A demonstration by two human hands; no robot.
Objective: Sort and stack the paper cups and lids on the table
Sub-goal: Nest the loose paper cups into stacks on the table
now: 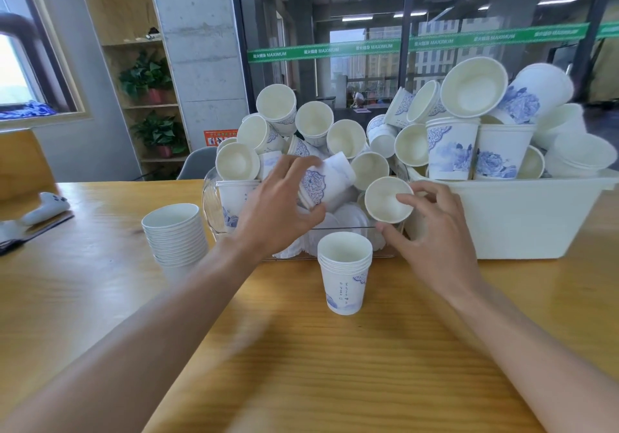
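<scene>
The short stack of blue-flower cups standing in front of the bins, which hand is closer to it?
Right. The right hand hovers just above and beside the blue-flower cup stack, thumb near its rim. The left hand is higher and further back, holding a tilted cup.

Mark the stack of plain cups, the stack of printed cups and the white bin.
stack of plain cups (174,231), head view, ribbed rims.
stack of printed cups (345,282), head view, outer wall.
white bin (522,221), head view, front wall.
</scene>
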